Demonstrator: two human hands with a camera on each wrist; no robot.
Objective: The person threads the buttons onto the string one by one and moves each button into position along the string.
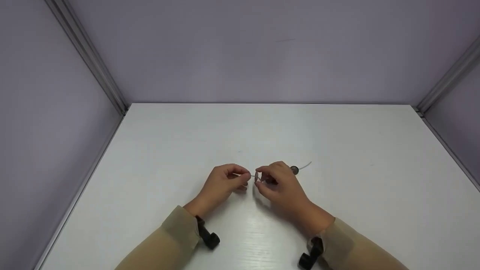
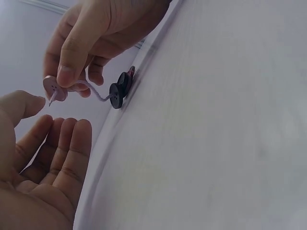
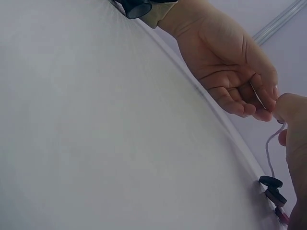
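Just above the white bench (image 1: 337, 142), the right hand (image 1: 281, 183) pinches a pink button (image 2: 52, 87) to steady it, its cord (image 2: 98, 93) trailing to dark buttons (image 2: 119, 91) already strung, while the left hand's (image 1: 225, 182) grip pinches the cord's end beside it.

Buttons (image 1: 294, 170) on table (image 1: 337, 150), just right of right hand (image 1: 279, 183).

Plain white surface (image 1: 262, 127) boxed in by pale lilac walls (image 1: 262, 48) on three sides, with metal strips (image 1: 88, 56) running down both back corners. Soft, even light, faint sheen near the front.
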